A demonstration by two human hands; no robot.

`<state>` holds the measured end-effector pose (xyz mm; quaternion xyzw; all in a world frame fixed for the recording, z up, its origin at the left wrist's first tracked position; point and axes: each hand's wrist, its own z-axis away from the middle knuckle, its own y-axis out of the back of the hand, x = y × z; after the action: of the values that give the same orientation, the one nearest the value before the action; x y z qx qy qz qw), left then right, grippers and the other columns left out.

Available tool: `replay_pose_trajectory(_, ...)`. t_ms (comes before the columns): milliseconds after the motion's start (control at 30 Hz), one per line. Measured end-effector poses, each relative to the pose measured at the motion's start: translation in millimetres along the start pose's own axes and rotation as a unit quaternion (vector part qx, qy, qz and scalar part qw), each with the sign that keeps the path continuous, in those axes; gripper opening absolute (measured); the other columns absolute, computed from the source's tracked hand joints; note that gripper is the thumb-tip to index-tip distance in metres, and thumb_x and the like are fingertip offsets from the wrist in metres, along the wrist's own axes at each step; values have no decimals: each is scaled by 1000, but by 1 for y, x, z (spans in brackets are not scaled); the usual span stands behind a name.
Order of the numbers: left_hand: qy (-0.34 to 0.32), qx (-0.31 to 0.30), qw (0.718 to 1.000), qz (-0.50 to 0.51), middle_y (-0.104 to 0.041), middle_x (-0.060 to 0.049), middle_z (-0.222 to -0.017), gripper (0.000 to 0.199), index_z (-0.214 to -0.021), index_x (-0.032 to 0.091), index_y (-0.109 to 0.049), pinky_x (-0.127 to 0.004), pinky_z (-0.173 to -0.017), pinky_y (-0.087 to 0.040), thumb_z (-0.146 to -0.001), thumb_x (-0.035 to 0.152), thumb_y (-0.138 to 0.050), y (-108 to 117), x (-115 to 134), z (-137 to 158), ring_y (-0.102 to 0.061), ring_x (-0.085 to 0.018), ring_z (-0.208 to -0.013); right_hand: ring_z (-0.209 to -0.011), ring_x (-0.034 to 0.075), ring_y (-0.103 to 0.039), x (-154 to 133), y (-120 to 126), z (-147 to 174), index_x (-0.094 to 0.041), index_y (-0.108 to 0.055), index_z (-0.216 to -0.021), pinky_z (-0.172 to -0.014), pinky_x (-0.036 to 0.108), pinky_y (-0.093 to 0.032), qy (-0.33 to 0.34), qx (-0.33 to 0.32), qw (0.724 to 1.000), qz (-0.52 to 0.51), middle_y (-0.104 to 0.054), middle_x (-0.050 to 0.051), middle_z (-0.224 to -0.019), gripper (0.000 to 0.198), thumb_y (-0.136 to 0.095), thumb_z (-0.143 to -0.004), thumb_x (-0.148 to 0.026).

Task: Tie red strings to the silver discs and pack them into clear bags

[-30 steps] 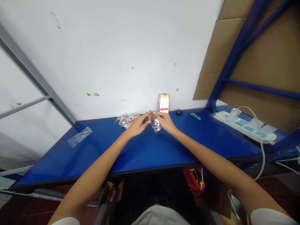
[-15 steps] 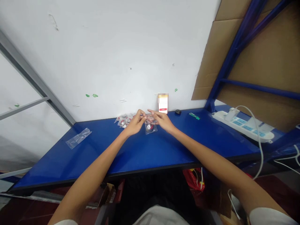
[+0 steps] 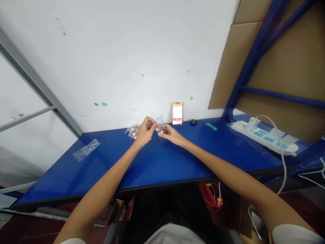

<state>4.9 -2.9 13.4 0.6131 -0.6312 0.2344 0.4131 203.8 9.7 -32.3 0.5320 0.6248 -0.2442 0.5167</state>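
Between my two hands, above the blue table (image 3: pixel 162 162), is a small clear plastic bag (image 3: pixel 159 120) with a round silver-and-red item (image 3: pixel 163 130) in it. My left hand (image 3: pixel 146 130) pinches the bag's left side with thumb and forefinger. My right hand (image 3: pixel 174 135) is closed on the right side, its fingers around the round item through the plastic. Behind my left hand lies a pile of similar bagged round items (image 3: pixel 132 133), partly covered by that hand. What exactly the round item is, I cannot make out.
A long clear plastic bag (image 3: pixel 86 150) lies on the left. A phone (image 3: pixel 177 113) with a lit screen leans on the wall. Right of it are a small black object (image 3: pixel 193 121), a green object (image 3: pixel 211 126) and a white power strip (image 3: pixel 264 137) with a cable.
The bag hung below my fingers before; now it is turned up, with its clear end rising above my hands. My right hand has shifted its grip down onto the round item.
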Motion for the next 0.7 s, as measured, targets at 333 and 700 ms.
replay_pose_trajectory(333,22,-22,998,-56,-71,-10,-125,26,-119,21,-59,-34,-89,-57,-95,27,-63,-2,-1,4,-74,-21,-104,-94,25,-75,-5,12,-4,-20,-78,-89,-94,40,-58,46,85,994,-52,-81,7,-97,39,-86,-77,-57)
replay_pose_trajectory(700,54,-11,998,-42,-78,-6,-91,25,-111,18,-67,-36,-81,-61,-94,36,-69,1,-23,-1,-75,-21,-83,-86,25,-79,-6,12,-4,-20,-72,-84,-86,40,-65,-23,99,985,-139,-80,6,-86,46,-92,-70,-59)
